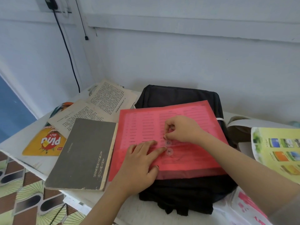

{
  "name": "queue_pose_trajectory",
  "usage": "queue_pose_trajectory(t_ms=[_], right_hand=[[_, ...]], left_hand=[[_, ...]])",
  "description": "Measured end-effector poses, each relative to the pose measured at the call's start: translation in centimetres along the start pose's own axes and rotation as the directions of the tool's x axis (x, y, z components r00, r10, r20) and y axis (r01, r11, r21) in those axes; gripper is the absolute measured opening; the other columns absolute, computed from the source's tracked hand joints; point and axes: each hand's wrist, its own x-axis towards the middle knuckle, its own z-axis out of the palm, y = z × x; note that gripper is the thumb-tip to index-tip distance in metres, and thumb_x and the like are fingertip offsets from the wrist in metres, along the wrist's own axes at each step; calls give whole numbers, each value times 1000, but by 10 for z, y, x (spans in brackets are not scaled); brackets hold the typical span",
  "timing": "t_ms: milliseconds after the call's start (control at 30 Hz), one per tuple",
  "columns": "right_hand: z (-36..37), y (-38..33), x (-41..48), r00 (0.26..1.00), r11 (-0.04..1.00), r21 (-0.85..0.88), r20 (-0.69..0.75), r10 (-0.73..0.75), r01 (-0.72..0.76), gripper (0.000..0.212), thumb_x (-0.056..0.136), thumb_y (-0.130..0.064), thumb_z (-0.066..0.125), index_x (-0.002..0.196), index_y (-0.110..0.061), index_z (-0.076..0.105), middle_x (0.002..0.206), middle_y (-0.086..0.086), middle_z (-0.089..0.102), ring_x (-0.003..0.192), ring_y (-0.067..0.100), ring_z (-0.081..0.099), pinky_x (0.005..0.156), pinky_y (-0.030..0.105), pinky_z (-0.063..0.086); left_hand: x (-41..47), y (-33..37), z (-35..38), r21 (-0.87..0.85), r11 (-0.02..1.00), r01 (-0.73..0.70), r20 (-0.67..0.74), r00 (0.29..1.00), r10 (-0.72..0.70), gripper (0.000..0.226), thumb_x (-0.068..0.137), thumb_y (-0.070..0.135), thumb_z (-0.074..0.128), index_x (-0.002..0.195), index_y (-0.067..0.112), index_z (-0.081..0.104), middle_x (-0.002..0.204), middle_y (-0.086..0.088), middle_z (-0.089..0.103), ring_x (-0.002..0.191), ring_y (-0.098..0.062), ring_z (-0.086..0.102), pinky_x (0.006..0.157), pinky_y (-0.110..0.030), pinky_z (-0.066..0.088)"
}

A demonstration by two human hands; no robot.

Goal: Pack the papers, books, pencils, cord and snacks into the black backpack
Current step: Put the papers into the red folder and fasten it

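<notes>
Black fabric backpack, translucent red folder atop, left hand pressing flat, right hand pinching round clasp.

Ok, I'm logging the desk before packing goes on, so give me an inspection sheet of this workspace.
Surface: white table, mostly covered.
Job's things: red folder lies on the black backpack; grey book, open pages and snack bag to its left; yellow leaflet and pink sheet to its right.
Clutter: pale bag beside the backpack.
Hands: left hand presses flat on the folder; right hand pinches at its upper button.
Cables: black cable hangs down the wall.
Surroundings: pale wall, patterned floor.
</notes>
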Motion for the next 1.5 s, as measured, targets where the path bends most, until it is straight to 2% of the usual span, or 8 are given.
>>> queue_pose_trajectory(t_ms=[333, 633, 800, 967, 1100, 1200, 1333, 1500], right_hand=[[-5, 15, -31, 994, 989, 125, -76, -76, 85, 6, 81, -19, 70, 79, -24, 70, 60, -12, 49, 56, 2, 43, 55, 21, 35], [-2, 13, -71, 985, 937, -305, 18, -173, 170, 28, 97, -22, 42, 115, -23, 63, 108, -6, 63, 96, 13, 59, 78, 24, 43], [13, -3, -84, 946, 795, -548, -17, -323, 261, 28, 45, -10, 85, 58, -19, 61, 55, -3, 55, 36, 13, 50, 37, 22, 21], [24, -15, -88, 937, 797, -542, -47, -345, 266, 37, 32, -7, 86, 53, -17, 58, 47, -1, 51, 28, 14, 43, 34, 20, 16], [30, -17, -87, 943, 847, -463, -65, -327, 262, 24, 58, -20, 83, 67, -19, 60, 56, -2, 57, 40, 12, 52, 34, 25, 35], [27, -24, -85, 957, 880, -384, 41, -286, 279, 15, 93, -26, 46, 97, -17, 58, 94, -1, 63, 80, 18, 61, 65, 31, 45], [21, -35, -73, 932, 868, -352, 34, -362, 350, 26, 97, -25, 37, 108, -18, 60, 106, 0, 63, 93, 17, 58, 74, 32, 45], [9, -33, -34, 946, 893, -320, 41, -321, 316, 21, 94, -28, 46, 104, -24, 65, 105, -7, 64, 97, 14, 59, 74, 28, 42]], left_hand=[[-2, -1, 0, -45, 999, 13, -15, 1000, -13, 60, 78, 45, 32, 138, 44, 35, 142, 16, 34, 127, 4, 21, 103, -12, -5], [-1, -2, 2, -67, 998, 19, -19, 1000, -20, 60, 78, 48, 31, 137, 45, 34, 142, 21, 31, 121, 14, 14, 104, -11, -9], [-1, -2, 2, -74, 997, 12, -26, 1000, -14, 60, 77, 47, 32, 137, 44, 36, 142, 19, 32, 121, 14, 15, 103, -10, -9], [-2, -3, 4, -73, 997, 0, -38, 999, -2, 61, 77, 48, 32, 137, 44, 36, 142, 20, 32, 120, 15, 13, 103, -11, -8], [-1, -3, 5, -101, 995, -6, -64, 998, -1, 65, 75, 50, 33, 139, 37, 35, 138, 26, 29, 122, 14, 16, 108, -14, -2], [-3, -5, 6, -215, 976, 35, -46, 998, -46, 74, 75, 52, 41, 144, 37, 19, 142, 25, 21, 132, 7, 18, 114, -23, 10], [-6, -9, 6, -460, 884, 80, -30, 994, -106, 100, 74, 38, 68, 142, 48, -4, 151, 20, 8, 130, 8, 28, 102, -12, 29], [-7, -13, 7, -511, 855, 91, -43, 990, -131, 114, 72, 32, 77, 134, 59, -15, 148, 28, -21, 133, 13, 20, 90, 7, 19]])
